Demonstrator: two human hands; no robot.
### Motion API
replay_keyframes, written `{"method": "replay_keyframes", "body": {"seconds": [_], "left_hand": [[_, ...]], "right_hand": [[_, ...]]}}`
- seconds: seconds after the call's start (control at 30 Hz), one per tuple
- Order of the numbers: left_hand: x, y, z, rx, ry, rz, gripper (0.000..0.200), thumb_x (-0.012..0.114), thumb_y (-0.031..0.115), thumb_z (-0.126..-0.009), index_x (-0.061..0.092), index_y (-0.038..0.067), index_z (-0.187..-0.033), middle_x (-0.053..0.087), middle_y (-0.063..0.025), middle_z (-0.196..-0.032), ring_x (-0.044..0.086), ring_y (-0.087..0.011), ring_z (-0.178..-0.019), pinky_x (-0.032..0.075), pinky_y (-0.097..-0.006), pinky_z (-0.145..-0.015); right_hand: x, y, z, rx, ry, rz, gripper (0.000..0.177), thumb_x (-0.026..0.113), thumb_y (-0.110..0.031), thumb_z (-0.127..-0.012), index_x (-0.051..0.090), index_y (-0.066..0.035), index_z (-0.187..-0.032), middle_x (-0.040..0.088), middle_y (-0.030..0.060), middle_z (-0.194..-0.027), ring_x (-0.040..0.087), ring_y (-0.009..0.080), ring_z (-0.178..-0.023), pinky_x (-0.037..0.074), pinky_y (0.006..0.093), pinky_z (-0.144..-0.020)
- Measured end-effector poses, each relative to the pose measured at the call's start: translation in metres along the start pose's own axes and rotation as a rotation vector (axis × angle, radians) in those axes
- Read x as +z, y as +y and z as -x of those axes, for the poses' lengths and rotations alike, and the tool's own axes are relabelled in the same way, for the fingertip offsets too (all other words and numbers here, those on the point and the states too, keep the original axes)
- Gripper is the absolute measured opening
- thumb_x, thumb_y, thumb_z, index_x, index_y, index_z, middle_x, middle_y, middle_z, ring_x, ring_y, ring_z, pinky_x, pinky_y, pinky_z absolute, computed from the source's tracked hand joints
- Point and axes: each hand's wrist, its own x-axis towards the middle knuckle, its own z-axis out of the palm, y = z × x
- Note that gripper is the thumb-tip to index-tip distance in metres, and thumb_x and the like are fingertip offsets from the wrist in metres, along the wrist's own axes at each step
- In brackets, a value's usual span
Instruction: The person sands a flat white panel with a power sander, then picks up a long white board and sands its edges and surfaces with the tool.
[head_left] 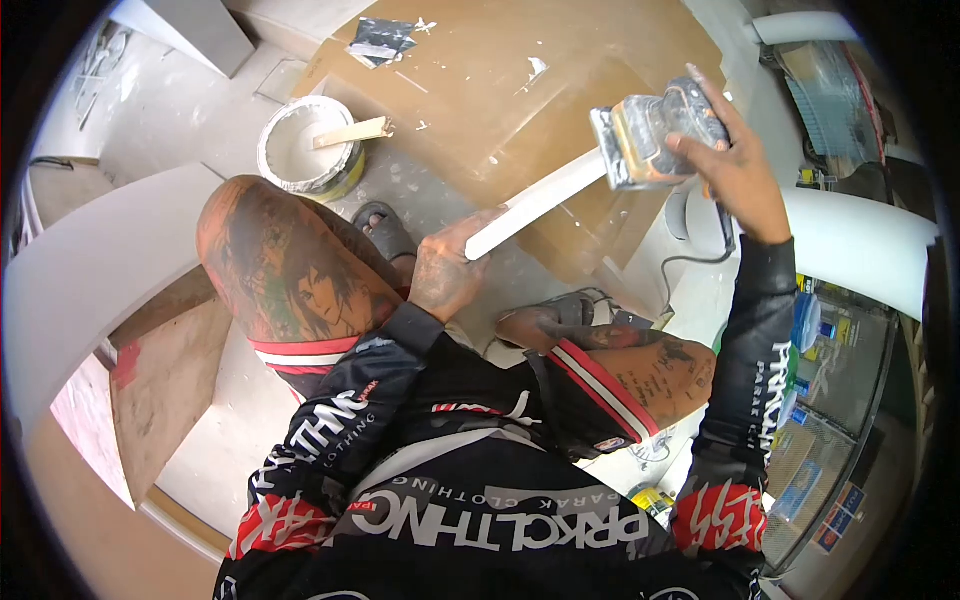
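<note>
The left hand point(447, 272) shuts its fingers point(472, 232) round the strip's point(540, 200) low end. The right hand point(738, 165) grips the sander point(650, 135) on its top end, open board point(480, 90) behind.

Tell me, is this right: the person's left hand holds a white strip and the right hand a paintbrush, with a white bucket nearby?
Not quite. The head view shows the right hand holding a power sander, not a paintbrush. The rest stands: the left hand grips the white strip, and the white bucket sits nearby.
</note>
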Motion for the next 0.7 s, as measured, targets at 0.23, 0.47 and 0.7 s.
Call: {"method": "replay_keyframes", "body": {"seconds": [0.23, 0.47, 0.7], "left_hand": [[-0.002, 0.004, -0.001, 0.008, -0.023, -0.008, 0.04, 0.073, -0.001, -0.085, 0.071, 0.008, -0.125, 0.074, -0.0159, -0.116, 0.074, -0.0291, -0.104, 0.058, -0.0342, -0.089], [-0.003, 0.005, -0.001, -0.004, -0.043, -0.001, 0.036, 0.072, -0.001, -0.086, 0.071, 0.006, -0.122, 0.073, -0.0156, -0.12, 0.073, -0.0295, -0.107, 0.057, -0.0352, -0.091], [-0.005, 0.009, -0.004, 0.014, -0.025, 0.031, 0.036, 0.069, -0.004, -0.083, 0.072, 0.004, -0.118, 0.073, -0.0178, -0.114, 0.072, -0.0354, -0.106, 0.057, -0.0369, -0.09]], "right_hand": [[-0.035, 0.055, -0.033, -0.035, 0.14, 0.012, 0.075, 0.08, -0.016, -0.085, 0.049, -0.01, -0.153, 0.07, 0.0123, -0.121, 0.067, 0.017, -0.104, 0.05, 0.0295, -0.097], [0.003, 0.025, 0.007, -0.172, 0.08, 0.16, 0.076, 0.081, -0.017, -0.084, 0.05, -0.01, -0.153, 0.064, 0.0126, -0.122, 0.059, 0.0184, -0.114, 0.048, 0.0311, -0.099], [0.054, -0.024, 0.058, -0.326, -0.029, 0.143, 0.08, 0.079, -0.009, -0.078, 0.05, -0.015, -0.153, 0.058, 0.0169, -0.135, 0.063, 0.0299, -0.114, 0.049, 0.0369, -0.101]]}}
